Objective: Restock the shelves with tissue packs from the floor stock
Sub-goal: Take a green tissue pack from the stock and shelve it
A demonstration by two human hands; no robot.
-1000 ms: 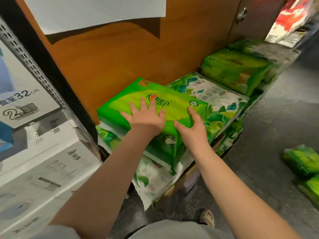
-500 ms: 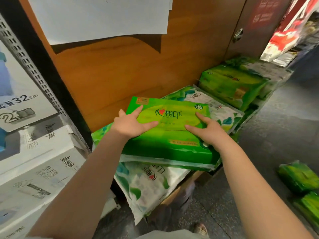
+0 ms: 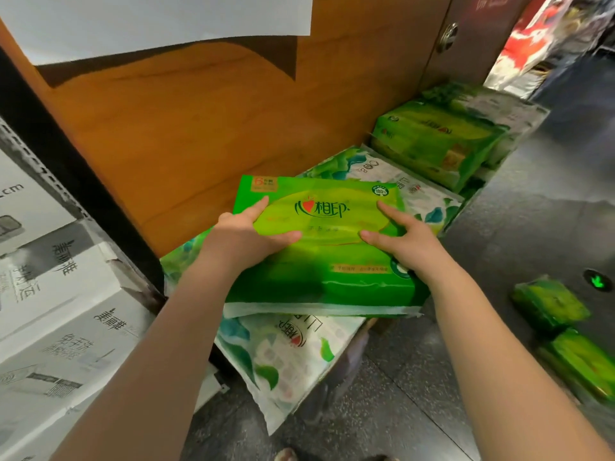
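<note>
A bright green tissue pack [image 3: 326,251] with a red heart logo lies tilted on top of white-and-green tissue packs [image 3: 293,354] stacked on the floor against a wooden panel. My left hand [image 3: 246,234] grips its left edge, thumb and forefinger on the top face. On the opposite edge, my right hand [image 3: 402,237] holds it the same way. The other fingers of both hands are hidden behind the pack. Another white-and-green pack [image 3: 416,191] shows just behind it, and more green packs [image 3: 439,144] are stacked farther right.
The wooden panel [image 3: 199,128] rises right behind the stack, with a white paper sheet [image 3: 149,21] on it. White cartons [image 3: 66,311] stand at my left under a perforated shelf post. Two loose green packs [image 3: 549,304] [image 3: 585,364] lie on the dark floor at right.
The green pack has turned square to me and come nearer. My hands have slid from its top face to its left and right edges.
</note>
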